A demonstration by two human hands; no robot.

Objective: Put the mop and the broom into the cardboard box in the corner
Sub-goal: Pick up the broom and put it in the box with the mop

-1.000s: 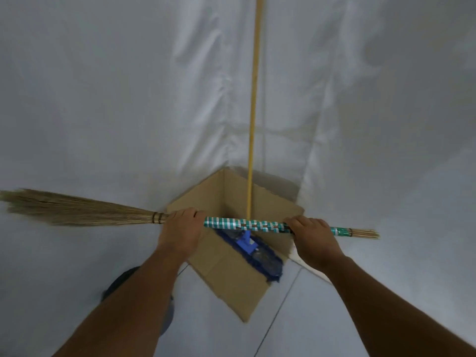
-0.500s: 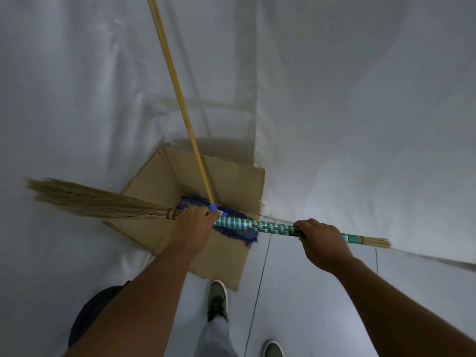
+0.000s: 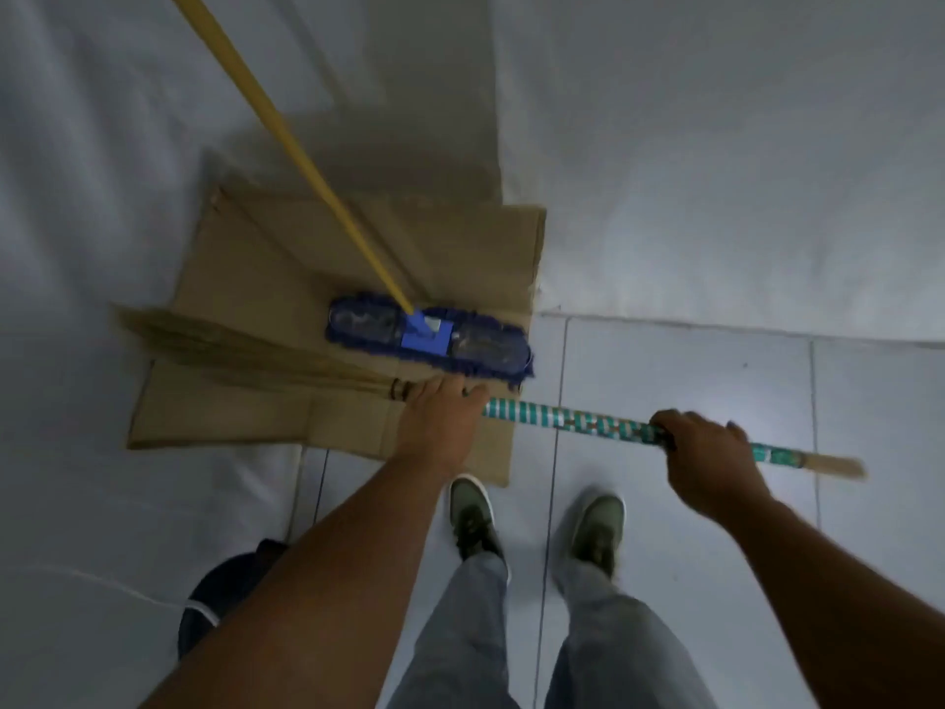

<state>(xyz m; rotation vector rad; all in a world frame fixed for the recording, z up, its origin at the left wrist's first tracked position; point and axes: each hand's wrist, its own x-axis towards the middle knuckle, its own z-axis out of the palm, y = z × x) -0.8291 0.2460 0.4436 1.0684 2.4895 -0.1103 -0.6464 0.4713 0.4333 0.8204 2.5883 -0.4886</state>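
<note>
The open cardboard box (image 3: 266, 258) stands in the corner on the floor. Inside it lies the blue mop head (image 3: 429, 340), and its yellow pole (image 3: 286, 140) leans up toward the top left. I hold the broom (image 3: 567, 418) level over the box's near edge. My left hand (image 3: 440, 422) grips it where the straw bristles (image 3: 245, 355) meet the green-and-white banded handle. Farther right, my right hand (image 3: 711, 463) grips the handle near its end. The bristles stretch left across the box opening.
White cloth (image 3: 716, 145) covers both walls and drapes around the box. The tiled floor (image 3: 690, 371) lies to the right of the box. My two shoes (image 3: 473, 519) stand just in front of the box. A dark round object (image 3: 204, 611) sits at the lower left.
The view has tilted down, so my legs and shoes show. The broom's bristle end has moved right, over the box opening. Both hands keep their grip.
</note>
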